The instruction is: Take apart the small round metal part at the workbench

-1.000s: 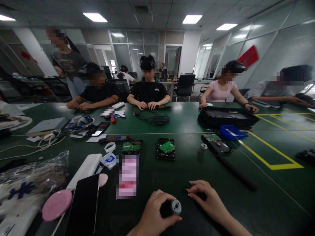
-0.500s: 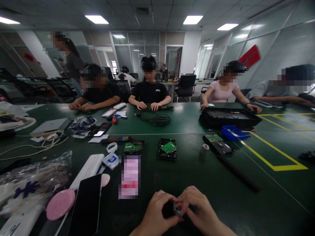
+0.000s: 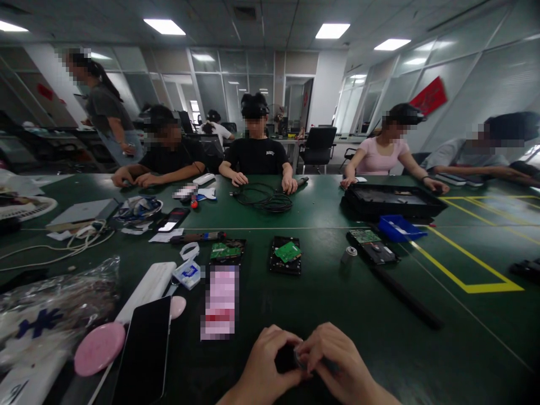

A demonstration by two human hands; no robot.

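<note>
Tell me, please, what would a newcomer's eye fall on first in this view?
Probably the bright yellow tape outline on the dark green table at the right, with the small blue plastic tray just left of it. Next, perhaps, the round pink disc at the lower left, and the two bare hands, left and right, meeting around a small metal cylinder at the bottom centre.

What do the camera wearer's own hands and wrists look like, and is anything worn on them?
Both the left hand and the right hand are bare and slender-fingered, without gloves. No sleeve, watch or bracelet shows at either wrist. No ring can be made out, though some fingers are partly hidden.
</note>
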